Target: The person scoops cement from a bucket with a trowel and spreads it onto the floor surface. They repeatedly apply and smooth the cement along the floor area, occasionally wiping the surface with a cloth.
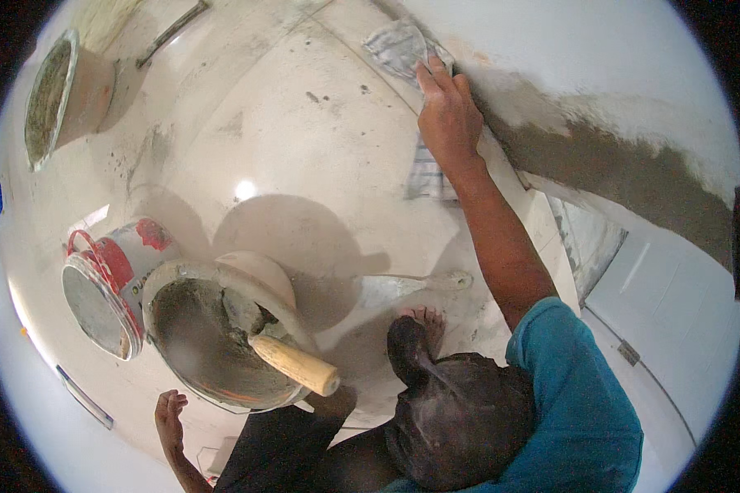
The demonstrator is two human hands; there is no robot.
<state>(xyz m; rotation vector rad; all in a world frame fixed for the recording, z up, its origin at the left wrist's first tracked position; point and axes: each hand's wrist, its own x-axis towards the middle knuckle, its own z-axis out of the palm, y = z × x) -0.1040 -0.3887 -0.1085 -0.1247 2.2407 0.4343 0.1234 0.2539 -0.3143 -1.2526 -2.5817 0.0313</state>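
My right hand (450, 115) reaches up to the wall base, its fingers closed on a crumpled grey-white rag (393, 49); more striped cloth lies below it. My left hand (171, 415) hangs at lower left, empty, fingers loosely curled and apart. Between my hands stands a round mortar-stained bucket (189, 345) holding grey material and a wooden-handled tool (293, 362). Left of it is a white-and-red pail (99, 304). A flat pale tool (390, 289) lies near my bare foot (432, 324).
Another stained bucket (70, 99) is at upper left, with a long dark tool (173, 33) beyond it. A band of wet grey render (633, 181) runs along the wall at right, above pale panels (649, 329). Tiled floor (271, 140) lies between these things.
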